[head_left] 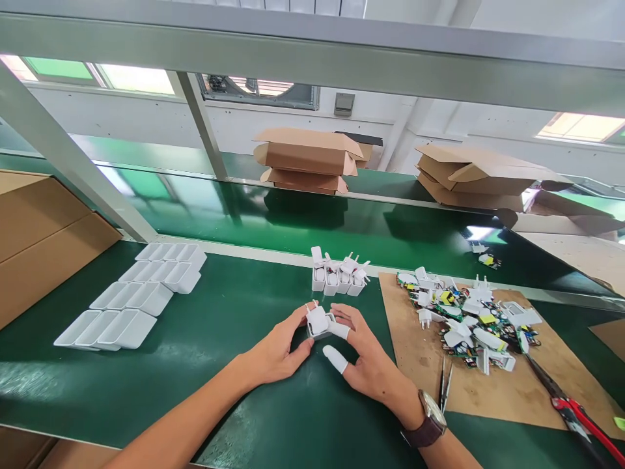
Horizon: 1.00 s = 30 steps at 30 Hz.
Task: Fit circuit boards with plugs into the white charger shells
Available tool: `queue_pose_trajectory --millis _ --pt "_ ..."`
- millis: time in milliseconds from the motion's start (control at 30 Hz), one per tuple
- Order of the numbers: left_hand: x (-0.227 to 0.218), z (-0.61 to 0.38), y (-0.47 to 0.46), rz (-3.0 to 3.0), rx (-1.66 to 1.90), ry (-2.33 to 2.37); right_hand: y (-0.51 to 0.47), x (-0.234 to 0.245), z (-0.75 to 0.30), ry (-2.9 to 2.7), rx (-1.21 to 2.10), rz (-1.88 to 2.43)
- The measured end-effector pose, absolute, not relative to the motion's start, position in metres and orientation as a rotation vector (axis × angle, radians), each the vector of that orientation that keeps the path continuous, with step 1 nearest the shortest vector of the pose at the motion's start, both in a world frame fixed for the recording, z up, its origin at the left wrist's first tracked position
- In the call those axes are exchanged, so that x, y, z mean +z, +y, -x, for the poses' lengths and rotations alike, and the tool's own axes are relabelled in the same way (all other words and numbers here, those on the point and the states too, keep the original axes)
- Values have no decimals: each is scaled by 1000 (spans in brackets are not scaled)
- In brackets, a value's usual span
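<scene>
Between my hands is a white plug charger [318,323], its case and pins partly hidden by fingers. My left hand [284,344] pinches it from the left, thumb at its lower edge. My right hand [364,352] is at its right side, with white covers on thumb and index finger. The covered index finger appears to touch the case, while the thumb stands apart. Just beyond, several white charger cases [339,277] stand in a row with plug parts sticking out of their tops.
On the right, brown cardboard [410,365] bears a heap of circuit boards and white plug parts [469,319], tweezers [444,384] and red-handled cutters [569,407]. Rows of empty white cases [127,327] stand left, beside a large carton [43,241]. Behind runs a green belt [303,225].
</scene>
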<state>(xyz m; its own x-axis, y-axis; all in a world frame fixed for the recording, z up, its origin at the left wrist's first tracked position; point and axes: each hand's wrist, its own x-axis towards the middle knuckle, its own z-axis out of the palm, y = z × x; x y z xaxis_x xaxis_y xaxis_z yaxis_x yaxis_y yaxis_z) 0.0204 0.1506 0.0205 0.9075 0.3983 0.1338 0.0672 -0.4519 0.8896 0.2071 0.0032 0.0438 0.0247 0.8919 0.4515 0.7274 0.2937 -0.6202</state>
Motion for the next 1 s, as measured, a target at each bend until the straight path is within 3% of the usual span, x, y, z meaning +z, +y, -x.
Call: queue_pose_trajectory --millis 333,1000 --pt "30 -18 148 -2018 489 323 8 36 -205 -1788 -16 1436" --pt "25 -22 149 -2122 782 409 11 29 -190 -1779 27 1636"
